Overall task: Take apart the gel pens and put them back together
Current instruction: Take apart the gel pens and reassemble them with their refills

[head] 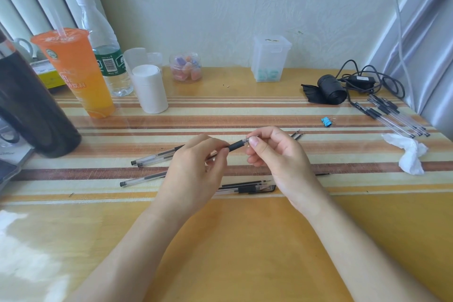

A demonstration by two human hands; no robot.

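Left hand point(193, 167) and right hand point(277, 152) pinch one clear, black-gripped gel pen point(236, 146); loose clear pen barrels point(152, 158) beside the left fingers suggest reassembly is unfinished.

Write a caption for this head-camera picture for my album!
A gel pen gripped between the left hand and the right hand, above the striped table.

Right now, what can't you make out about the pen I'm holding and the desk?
All in the head view:
- pen: tip hidden by the right hand, back end by the left hand.
- pen parts: partly behind the left hand.
- dark container: cut off by the left edge.
- bottle label: too small to read.
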